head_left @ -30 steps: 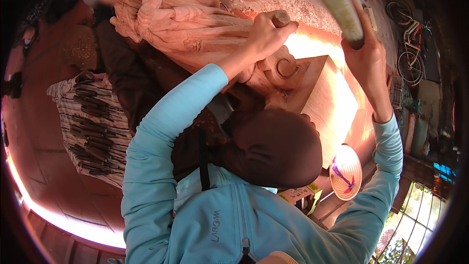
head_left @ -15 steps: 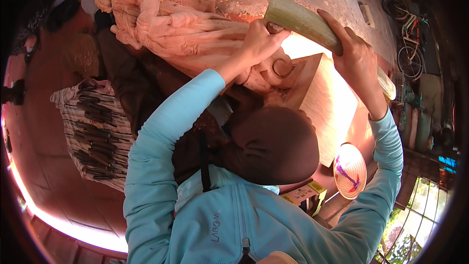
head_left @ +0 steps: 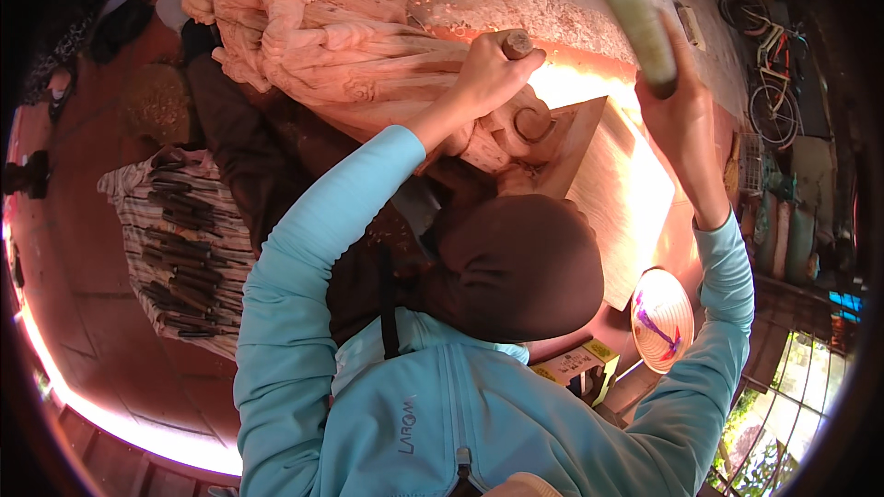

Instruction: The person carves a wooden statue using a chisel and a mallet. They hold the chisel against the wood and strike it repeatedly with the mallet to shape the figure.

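Observation:
A carved wooden statue (head_left: pixel 359 64), draped in folds, lies on its side in front of me. My left hand (head_left: pixel 493 83) is wrapped round a chisel (head_left: pixel 517 44) near the statue's scroll-shaped carving. Only the rounded butt of its wooden handle shows; the blade is hidden by the hand. Higher and to the right, my right hand (head_left: pixel 680 115) grips one end of a thick, pale greenish wooden mallet (head_left: pixel 626 5). The mallet is tilted up, apart from the chisel, and its far end is blurred and cut by the upper edge.
At left, several wooden-handled tools (head_left: pixel 189 267) lie on a striped cloth (head_left: pixel 138 230). The statue's flat base (head_left: pixel 612 189) is brightly lit. A conical hat (head_left: pixel 661 320) and a yellow-sided box (head_left: pixel 585 364) sit at right. Beyond stands a bicycle (head_left: pixel 775 97); wood chips dot the floor.
The mallet has swung up and away from the chisel's butt, now standing steeper, and my right hand has turned with it. The left hand has barely moved.

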Action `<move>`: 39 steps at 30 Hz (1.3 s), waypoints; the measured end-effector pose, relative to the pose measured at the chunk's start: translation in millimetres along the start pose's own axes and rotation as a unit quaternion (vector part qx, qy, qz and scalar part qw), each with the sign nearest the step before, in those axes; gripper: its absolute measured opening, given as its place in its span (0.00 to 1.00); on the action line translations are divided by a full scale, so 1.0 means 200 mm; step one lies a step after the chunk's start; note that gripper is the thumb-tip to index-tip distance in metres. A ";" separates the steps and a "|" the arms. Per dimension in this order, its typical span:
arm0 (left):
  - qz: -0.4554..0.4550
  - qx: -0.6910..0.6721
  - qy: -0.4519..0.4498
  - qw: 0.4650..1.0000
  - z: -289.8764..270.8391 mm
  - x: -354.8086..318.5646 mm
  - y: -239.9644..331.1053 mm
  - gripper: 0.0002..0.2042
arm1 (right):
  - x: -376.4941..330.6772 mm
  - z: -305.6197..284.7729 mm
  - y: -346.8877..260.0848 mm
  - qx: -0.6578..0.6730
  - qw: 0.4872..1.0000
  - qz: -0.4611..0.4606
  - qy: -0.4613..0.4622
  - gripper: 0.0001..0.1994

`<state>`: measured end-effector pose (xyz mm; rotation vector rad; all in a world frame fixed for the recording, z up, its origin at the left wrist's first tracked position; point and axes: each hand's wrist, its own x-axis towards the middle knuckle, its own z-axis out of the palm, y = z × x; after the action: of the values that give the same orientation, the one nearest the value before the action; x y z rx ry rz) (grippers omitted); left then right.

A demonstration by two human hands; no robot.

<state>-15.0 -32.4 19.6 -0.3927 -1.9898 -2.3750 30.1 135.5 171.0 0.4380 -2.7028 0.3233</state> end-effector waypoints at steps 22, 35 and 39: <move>0.029 -0.083 0.009 0.996 -0.04 0.12 0.03 0.17 | 0.01 -0.01 -0.04 0.013 0.999 -0.001 -0.053 0.32; -0.069 -0.116 0.028 0.990 -0.03 0.14 -0.01 0.16 | 0.28 0.09 0.05 -0.147 0.968 -0.136 -0.150 0.34; -0.062 -0.092 0.017 0.994 -0.05 0.15 -0.05 0.14 | 0.30 0.15 0.08 -0.003 0.996 -0.064 -0.062 0.38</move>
<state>-47.4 -36.5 14.3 -0.2364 -1.8386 -2.6309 -38.3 127.2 165.5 0.6457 -2.7776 0.2601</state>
